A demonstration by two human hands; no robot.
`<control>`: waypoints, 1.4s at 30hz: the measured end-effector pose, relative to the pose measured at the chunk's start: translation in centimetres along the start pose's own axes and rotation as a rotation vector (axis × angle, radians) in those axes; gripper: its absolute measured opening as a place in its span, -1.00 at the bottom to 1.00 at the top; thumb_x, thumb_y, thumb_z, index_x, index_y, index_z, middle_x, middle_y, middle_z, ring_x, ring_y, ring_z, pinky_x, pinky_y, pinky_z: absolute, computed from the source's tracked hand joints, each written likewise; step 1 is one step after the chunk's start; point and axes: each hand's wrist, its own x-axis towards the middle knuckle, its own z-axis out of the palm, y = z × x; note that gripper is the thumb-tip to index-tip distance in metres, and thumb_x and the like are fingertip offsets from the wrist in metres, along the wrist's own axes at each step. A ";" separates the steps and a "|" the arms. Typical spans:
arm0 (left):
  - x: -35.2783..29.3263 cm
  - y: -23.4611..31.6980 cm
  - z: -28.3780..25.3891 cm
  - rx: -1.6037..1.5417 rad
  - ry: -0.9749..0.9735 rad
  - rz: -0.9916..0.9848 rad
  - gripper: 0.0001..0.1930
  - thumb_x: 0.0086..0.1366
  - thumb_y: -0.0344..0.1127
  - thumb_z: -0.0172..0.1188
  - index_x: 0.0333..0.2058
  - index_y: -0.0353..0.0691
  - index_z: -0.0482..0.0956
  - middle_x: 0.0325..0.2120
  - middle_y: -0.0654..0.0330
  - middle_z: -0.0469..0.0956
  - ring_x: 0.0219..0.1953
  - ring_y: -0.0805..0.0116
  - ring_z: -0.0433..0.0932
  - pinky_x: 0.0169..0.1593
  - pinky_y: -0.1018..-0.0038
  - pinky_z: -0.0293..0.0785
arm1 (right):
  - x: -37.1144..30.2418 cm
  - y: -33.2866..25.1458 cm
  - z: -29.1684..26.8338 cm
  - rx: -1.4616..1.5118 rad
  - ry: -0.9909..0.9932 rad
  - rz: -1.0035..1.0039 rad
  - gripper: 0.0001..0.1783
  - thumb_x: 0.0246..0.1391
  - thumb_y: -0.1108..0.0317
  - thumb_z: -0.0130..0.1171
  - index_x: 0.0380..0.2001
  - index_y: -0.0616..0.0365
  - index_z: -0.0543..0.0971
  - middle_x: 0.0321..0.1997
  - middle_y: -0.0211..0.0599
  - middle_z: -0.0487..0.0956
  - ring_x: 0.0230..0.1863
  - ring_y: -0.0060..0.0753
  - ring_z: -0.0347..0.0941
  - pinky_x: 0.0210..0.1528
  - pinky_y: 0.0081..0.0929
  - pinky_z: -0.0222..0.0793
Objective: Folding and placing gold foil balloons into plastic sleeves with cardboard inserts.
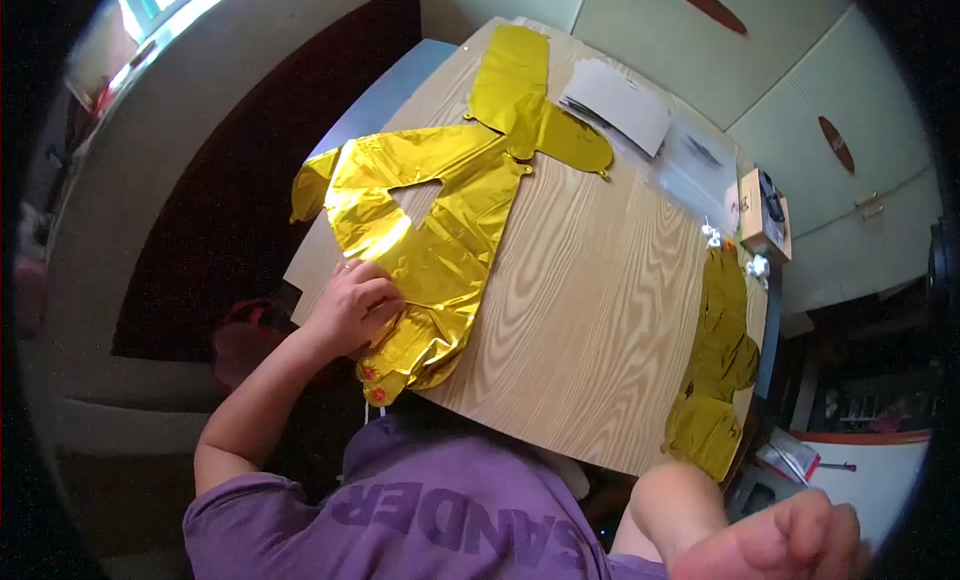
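Note:
A flat, uninflated gold foil balloon (430, 250) with a triangular gap lies along the left side of the wooden table (570, 310). My left hand (358, 305) rests on its near left part, fingers bent and pinching the foil. Its near end is crumpled, with small red marks near the table's front edge. Beyond it, a second flat gold foil balloon (508, 75) lies at the far end, partly touching the first. My right hand (785, 540) is raised at the lower right, off the table, with curled fingers; whatever is inside them is hidden.
Another gold foil balloon (712, 370) lies along the right edge, near crumpled white bits (757, 270) and a small box (765, 215) holding dark items. White papers (617, 105) and a clear plastic bag (697, 165) are at the far right. Pale cabinets (700, 40) stand behind.

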 end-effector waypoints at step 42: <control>6.5 -14.1 -0.9 -1.283 0.328 -0.585 -0.72 0.35 -0.40 0.22 -0.02 -0.39 0.55 -0.13 0.15 0.58 -0.17 0.38 0.58 -0.10 0.45 0.54 | -20.2 21.9 9.6 -0.722 -1.398 0.194 -0.26 0.00 0.09 0.35 0.22 0.19 0.43 0.43 0.16 0.18 0.43 0.18 0.08 0.48 0.12 -0.16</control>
